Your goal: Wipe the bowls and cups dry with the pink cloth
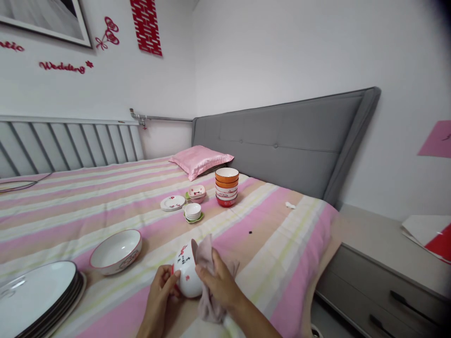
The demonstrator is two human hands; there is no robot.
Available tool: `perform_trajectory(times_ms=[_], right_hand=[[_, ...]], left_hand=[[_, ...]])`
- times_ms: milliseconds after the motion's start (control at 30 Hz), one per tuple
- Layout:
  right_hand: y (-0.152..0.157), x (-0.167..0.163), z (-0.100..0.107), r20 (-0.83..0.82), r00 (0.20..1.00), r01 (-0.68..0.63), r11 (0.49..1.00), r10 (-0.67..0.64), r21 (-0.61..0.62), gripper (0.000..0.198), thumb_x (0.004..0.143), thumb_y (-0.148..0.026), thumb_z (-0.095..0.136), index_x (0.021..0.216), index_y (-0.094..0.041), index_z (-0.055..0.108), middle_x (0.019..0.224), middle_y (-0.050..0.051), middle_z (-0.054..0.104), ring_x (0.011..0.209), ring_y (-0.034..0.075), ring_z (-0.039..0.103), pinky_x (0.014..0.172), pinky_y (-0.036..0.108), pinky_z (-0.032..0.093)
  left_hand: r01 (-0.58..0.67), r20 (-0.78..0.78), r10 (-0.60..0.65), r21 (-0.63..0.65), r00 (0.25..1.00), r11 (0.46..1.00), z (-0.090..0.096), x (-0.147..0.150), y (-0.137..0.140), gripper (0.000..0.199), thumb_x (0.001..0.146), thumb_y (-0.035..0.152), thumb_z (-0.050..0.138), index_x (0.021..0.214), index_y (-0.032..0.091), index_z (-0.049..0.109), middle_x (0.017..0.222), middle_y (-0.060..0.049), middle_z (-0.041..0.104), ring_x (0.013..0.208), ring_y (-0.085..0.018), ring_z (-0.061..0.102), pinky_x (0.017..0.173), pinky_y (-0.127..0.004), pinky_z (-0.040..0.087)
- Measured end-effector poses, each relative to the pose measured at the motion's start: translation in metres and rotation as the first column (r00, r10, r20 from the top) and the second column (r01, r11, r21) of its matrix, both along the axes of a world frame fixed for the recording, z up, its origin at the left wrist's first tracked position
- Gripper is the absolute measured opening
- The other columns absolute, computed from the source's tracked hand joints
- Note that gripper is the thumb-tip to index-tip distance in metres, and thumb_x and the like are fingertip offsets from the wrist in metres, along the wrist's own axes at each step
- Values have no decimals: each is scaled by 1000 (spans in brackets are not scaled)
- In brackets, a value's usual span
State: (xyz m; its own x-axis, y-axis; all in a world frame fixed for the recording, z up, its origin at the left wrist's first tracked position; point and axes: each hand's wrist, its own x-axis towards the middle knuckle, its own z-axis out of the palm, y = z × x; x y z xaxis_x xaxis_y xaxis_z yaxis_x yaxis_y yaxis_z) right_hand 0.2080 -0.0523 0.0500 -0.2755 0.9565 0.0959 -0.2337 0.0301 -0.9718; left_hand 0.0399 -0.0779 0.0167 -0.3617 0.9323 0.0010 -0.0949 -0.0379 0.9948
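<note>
A white bowl (189, 277) with red and black printing is tipped on its side just above the striped bedspread, its mouth facing right. My left hand (162, 286) grips it by the red foot at its base. A greyish-pink cloth (211, 305) is in my right hand (221, 279), which presses it against the bowl's rim and inside. The thumb of that hand rests near the outer edge of the rim. What the cloth touches inside the bowl is hidden from me.
Left of my hands stand a large white bowl (116, 252) and a stack of oval plates (38, 291). Farther back are stacked bowls (227, 188), small plates (172, 203), small dishes (192, 211) and a pink pillow (200, 159). A grey nightstand (380, 281) stands right of the bed.
</note>
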Motion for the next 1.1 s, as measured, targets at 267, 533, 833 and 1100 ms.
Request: perform_trajectory(times_ms=[267,533,833,1100], right_hand=[[-9,1,25,-321,884,-387,917,340,-97,56,66,-28,48,122,-22,57,85,4,67,84,18,64,77,30,49],[-10,4,20,-149,903,-422,894,402,-149,68,49,-12,45,114,-18,63,71,-2,64,61,11,54,53,17,32],[-7,9,3,290,876,-418,906,385,58,53,57,-8,46,104,-20,67,81,-2,68,82,15,62,78,25,47],[-4,11,-4,679,712,-450,858,178,247,41,60,-11,52,96,-17,69,92,5,73,94,26,64,88,30,44]], left_hand=[[-14,10,14,7,1000,1000,2,2,0,43,63,54,74,78,19,54,61,5,53,49,-11,48,47,-22,42],[-28,30,28,12,999,1000,3,3,-1,40,62,50,75,77,19,55,59,5,53,46,-10,47,45,-21,41],[-11,46,11,16,999,1000,5,4,-2,41,62,51,75,77,19,54,59,6,51,46,-10,45,44,-21,39],[-1,29,1,9,1000,1000,7,4,-3,42,62,52,75,76,19,53,59,5,51,47,-10,45,45,-20,39]])
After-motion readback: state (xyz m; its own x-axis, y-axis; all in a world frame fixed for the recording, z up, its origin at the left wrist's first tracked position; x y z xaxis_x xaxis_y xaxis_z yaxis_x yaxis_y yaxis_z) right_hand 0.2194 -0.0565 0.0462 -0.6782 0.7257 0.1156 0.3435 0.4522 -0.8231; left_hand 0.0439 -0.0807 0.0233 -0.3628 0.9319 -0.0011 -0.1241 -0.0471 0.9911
